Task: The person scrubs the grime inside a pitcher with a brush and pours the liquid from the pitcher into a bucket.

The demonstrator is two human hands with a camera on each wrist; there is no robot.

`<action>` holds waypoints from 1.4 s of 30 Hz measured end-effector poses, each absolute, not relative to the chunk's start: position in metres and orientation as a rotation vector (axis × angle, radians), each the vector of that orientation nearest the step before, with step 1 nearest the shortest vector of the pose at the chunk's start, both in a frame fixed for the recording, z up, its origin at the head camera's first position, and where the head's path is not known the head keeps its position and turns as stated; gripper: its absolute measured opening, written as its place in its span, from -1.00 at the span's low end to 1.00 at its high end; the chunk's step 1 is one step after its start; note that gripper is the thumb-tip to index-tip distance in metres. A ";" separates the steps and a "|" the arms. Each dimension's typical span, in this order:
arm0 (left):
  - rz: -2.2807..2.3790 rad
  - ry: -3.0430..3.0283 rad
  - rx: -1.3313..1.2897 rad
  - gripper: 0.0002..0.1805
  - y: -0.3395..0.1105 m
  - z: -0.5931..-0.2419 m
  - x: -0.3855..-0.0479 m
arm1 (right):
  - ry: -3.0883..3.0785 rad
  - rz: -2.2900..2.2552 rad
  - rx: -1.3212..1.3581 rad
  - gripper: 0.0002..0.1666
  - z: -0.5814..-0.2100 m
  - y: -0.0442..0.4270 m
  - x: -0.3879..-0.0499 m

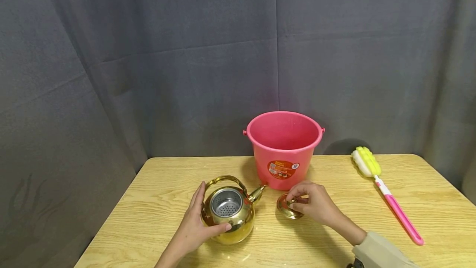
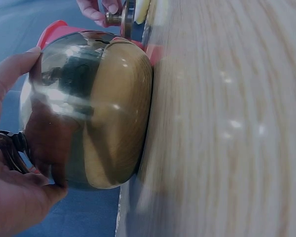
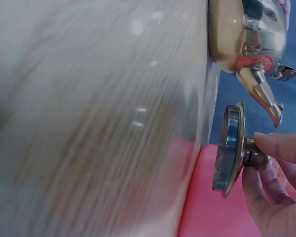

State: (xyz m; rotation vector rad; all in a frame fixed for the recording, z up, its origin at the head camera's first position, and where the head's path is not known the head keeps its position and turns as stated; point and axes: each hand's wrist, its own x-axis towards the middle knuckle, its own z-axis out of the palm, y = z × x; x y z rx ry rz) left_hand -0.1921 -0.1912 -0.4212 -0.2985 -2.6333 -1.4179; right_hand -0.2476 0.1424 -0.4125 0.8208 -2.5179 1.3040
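A shiny gold teapot (image 1: 238, 228) stands on the wooden table, its top uncovered and a perforated metal strainer (image 1: 227, 204) inside. My left hand (image 1: 193, 224) grips its left side, thumb at the front and fingers near the arched handle; the left wrist view shows thumb and fingers around the body (image 2: 93, 108). To the right of the spout, my right hand (image 1: 316, 204) pinches the knob of the gold lid (image 1: 285, 208). In the right wrist view the lid (image 3: 229, 150) is held by its knob, rim toward the table and apart from it.
Behind the lid stands a pink bucket (image 1: 284, 156) with an orange label, near the table's back edge. A brush (image 1: 398, 212) with a yellow and white head and pink handle lies on the right. A grey curtain (image 1: 208, 73) hangs behind the table (image 1: 148, 218).
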 end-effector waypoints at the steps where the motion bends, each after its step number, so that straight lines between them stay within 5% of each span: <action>1: -1.414 -2.635 -0.299 0.37 -0.191 -0.421 -0.192 | -2.517 1.288 0.827 -0.73 -0.413 0.141 -0.248; 42: -1.459 -2.609 -0.311 0.38 -0.192 -0.422 -0.192 | -2.577 1.139 0.772 -0.70 -0.428 0.139 -0.262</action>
